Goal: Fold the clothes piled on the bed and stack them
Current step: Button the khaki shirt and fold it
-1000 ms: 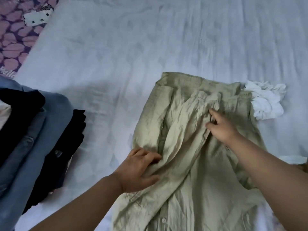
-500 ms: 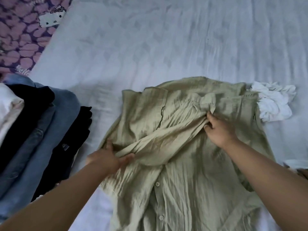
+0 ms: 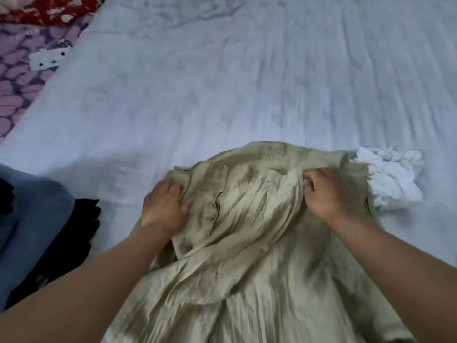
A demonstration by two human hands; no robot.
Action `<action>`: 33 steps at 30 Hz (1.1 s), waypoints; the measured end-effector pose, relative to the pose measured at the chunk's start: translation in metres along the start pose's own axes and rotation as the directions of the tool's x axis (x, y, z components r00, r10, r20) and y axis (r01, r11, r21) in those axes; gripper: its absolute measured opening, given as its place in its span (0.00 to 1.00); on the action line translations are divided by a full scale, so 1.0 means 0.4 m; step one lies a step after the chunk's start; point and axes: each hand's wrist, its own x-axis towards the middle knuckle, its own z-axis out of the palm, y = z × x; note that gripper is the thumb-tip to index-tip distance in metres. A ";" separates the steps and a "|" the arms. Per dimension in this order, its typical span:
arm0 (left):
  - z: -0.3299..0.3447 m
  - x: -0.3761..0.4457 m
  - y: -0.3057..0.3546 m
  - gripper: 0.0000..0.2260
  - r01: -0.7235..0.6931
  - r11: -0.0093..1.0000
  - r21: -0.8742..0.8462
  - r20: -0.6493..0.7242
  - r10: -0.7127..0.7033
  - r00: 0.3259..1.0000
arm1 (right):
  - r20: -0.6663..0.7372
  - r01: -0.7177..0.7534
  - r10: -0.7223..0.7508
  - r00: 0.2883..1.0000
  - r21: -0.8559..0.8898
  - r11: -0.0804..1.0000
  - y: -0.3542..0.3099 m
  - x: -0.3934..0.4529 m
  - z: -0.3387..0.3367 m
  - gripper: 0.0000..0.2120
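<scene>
Gripping crinkled olive-green shirt (image 3: 249, 243): left hand (image 3: 164, 206) curled on its left edge, thumb pressed into cloth; right hand (image 3: 329, 194) pinching a raised fold near the collar. Lying thin and wrinkled by the near edge of pale, creased bed sheet (image 3: 222, 82). Crumpled white garment (image 3: 393, 179) touching on the right; dark folded pile (image 3: 37, 224) at the left edge.

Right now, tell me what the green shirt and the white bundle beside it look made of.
Green shirt: thin, matte woven cloth, probably linen or crinkled cotton, judging by its many fine creases and limp drape. White bundle: soft matte cloth, perhaps cotton, crumpled in rounded folds; the weave is too blurred to tell.
</scene>
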 end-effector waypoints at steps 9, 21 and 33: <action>-0.004 0.218 0.001 0.38 0.000 0.997 -0.074 0.091 0.007 0.996 | 0.243 -0.146 0.211 0.947 -0.260 0.954 0.072 0.136 -0.004 0.53; -0.132 0.226 -0.033 0.04 -0.030 0.999 0.020 -0.294 0.035 0.955 | -0.095 0.179 -0.216 0.972 -0.301 0.937 0.018 0.197 -0.094 0.06; -0.027 0.155 0.059 0.32 -0.140 0.986 -0.089 -0.130 0.128 0.983 | -0.072 -0.065 0.066 0.995 0.015 0.998 0.136 0.123 -0.055 0.11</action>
